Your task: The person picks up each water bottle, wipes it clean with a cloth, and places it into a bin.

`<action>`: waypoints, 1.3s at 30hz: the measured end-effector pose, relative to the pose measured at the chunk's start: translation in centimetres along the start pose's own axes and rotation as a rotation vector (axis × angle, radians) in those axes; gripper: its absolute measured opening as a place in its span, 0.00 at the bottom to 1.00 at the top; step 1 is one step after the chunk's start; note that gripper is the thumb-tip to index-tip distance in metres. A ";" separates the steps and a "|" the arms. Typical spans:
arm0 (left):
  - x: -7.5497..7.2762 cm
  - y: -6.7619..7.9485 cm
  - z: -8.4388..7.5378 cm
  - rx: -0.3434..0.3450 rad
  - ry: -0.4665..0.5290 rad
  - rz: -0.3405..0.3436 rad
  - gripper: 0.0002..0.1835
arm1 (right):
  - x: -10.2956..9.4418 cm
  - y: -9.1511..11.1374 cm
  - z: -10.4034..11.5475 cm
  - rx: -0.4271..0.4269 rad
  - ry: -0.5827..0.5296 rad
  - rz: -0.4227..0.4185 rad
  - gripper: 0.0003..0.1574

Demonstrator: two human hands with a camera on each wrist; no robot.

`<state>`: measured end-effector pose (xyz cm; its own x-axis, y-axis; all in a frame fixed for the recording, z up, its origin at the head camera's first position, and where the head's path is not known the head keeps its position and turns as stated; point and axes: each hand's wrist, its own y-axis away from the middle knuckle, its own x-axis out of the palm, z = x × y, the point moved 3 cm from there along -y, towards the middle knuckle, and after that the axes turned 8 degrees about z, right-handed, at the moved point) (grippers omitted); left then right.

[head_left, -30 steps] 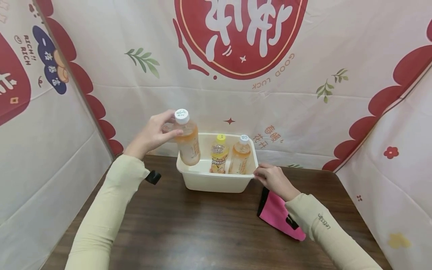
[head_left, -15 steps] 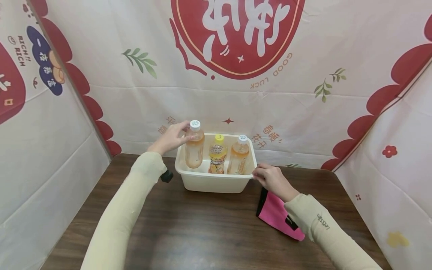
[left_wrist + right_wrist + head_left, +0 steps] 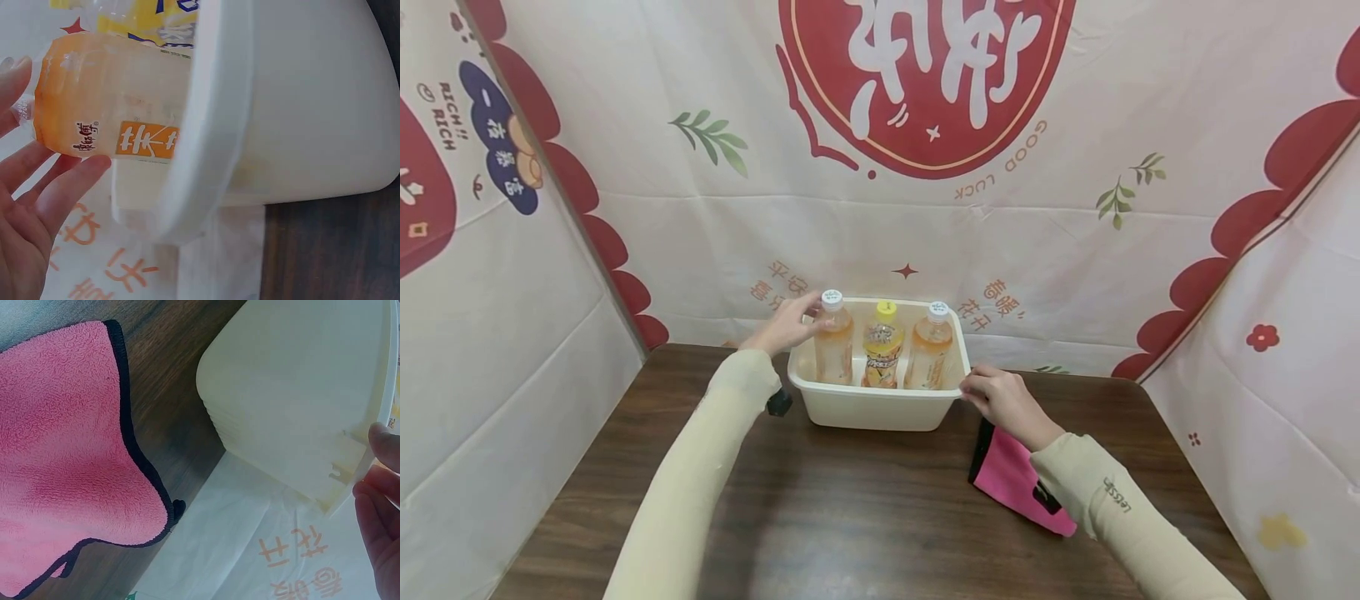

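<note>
Three drink bottles stand upright in a white plastic tub (image 3: 872, 408) at the back of the table. My left hand (image 3: 790, 323) holds the left bottle (image 3: 833, 354), orange-tinted with a white cap, around its upper part. In the left wrist view, thumb and fingers curve about the shoulder of this bottle (image 3: 106, 100). Beside it is a yellow-capped bottle (image 3: 882, 354) with a yellow label, then another white-capped bottle (image 3: 930, 354) at the right. My right hand (image 3: 1007, 400) pinches the tub's right front rim; the right wrist view shows thumb and fingers (image 3: 378, 509) at that rim.
A pink cloth (image 3: 1018, 483) with black edging lies on the dark wooden table (image 3: 850, 517), under and beside the right wrist. Printed fabric (image 3: 737, 250) hangs close behind the tub and along both sides of the table.
My left hand has moved right and down, lowering the left bottle from above the tub's left edge into the tub. The right hand stays at the rim.
</note>
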<state>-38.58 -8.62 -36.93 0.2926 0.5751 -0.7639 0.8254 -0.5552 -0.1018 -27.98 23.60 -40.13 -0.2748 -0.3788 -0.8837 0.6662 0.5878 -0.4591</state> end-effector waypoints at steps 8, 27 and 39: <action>1.2 -0.7 1.1 -0.021 -0.008 0.020 0.28 | 0.1 -0.1 0.0 0.001 0.001 -0.001 0.06; 0.7 -0.7 0.7 -0.151 0.044 0.089 0.31 | 0.3 -0.4 -0.1 0.007 -0.009 0.005 0.06; 0.9 2.2 -1.2 -0.159 0.107 0.052 0.40 | -2.1 1.4 0.5 0.163 -0.006 0.105 0.20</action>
<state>-35.92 -8.52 -37.08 0.3792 0.6136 -0.6926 0.8714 -0.4885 0.0443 -26.11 24.82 -38.83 -0.1939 -0.3259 -0.9253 0.7948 0.5007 -0.3429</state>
